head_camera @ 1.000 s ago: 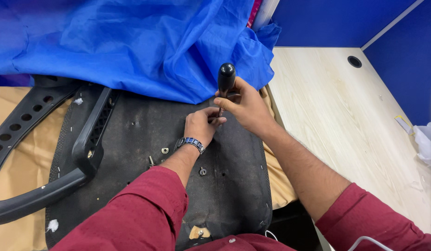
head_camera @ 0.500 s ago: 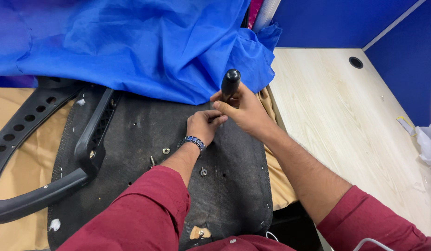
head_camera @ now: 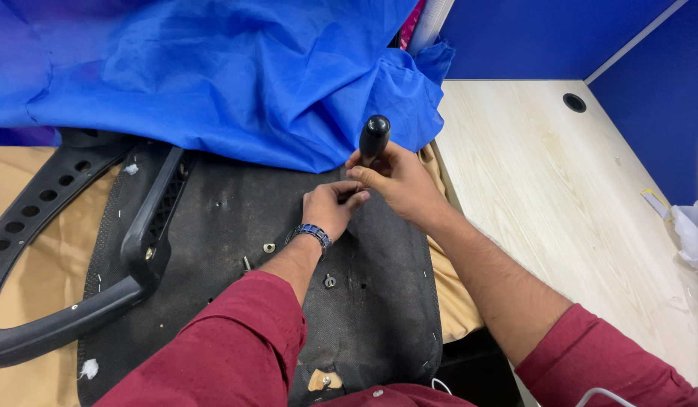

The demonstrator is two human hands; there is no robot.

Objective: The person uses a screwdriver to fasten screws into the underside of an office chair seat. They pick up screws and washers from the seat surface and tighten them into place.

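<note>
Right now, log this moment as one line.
right hand: grips black tool handle upright | left hand: fingertips at tool tip on black seat underside | blue cloth behind

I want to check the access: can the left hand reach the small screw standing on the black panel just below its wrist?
Probably yes. The screw lies uncovered on the black panel, right beside the left hand, with nothing between them. The right hand holds the black-handled tool farther up.

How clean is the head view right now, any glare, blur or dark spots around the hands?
Head view: even light, no glare. The right hand and the black tool handle are sharp; the left hand too. The black seat base is dark, so the tool's tip is hidden between the hands. The desk is bright but not blown out.
</note>
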